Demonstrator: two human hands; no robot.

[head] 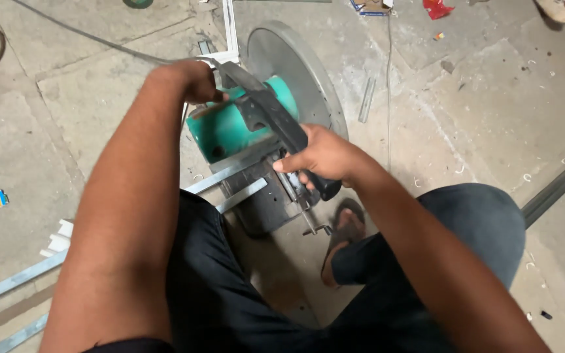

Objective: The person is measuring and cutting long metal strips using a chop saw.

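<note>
Down on the rough concrete floor (492, 98), the right hand (325, 157) wraps shut around the black handle (282, 127) of a chop saw (250, 124) with a smooth teal motor and grey round guard; the left hand (191, 80) curls closed by the motor's far side, perhaps gripping something there. Pale ribbed metal strip (230, 171) lies under the blade; pressing steadily and keeping the sandalled foot (342, 238) clear seems wise

— What did we have in hand?
— Our right hand (322, 157) gripped the black handle (276, 124) of the chop saw (250, 124); our left hand (191, 80) lay on its green motor (230, 124).
— And beside the saw?
— A metal strip (230, 173) ran under it; our sandalled foot (342, 238) sat just beside its base.
</note>
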